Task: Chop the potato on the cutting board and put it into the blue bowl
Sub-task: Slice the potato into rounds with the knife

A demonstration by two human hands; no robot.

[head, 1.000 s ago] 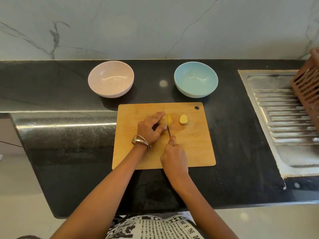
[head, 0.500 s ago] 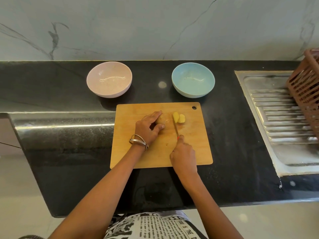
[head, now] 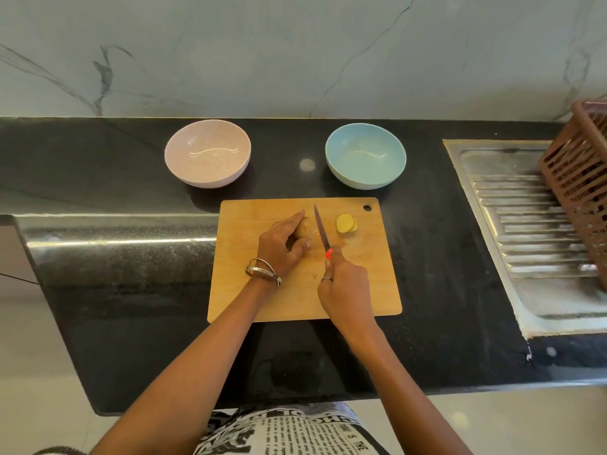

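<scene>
A wooden cutting board lies on the black counter. My left hand grips a brown potato near the board's middle. My right hand holds a knife with a red handle; its blade lies just right of the potato's cut end. Two yellow potato slices rest overlapping on the board to the right of the blade. The blue bowl stands behind the board, with nothing in it.
A pink bowl sits behind the board to the left. A steel sink drainboard fills the right side, with a brown plastic basket on it. A marble wall runs behind the counter.
A second slice now lies with the first one, further right of the potato. The knife has come back left beside the potato's cut end.
</scene>
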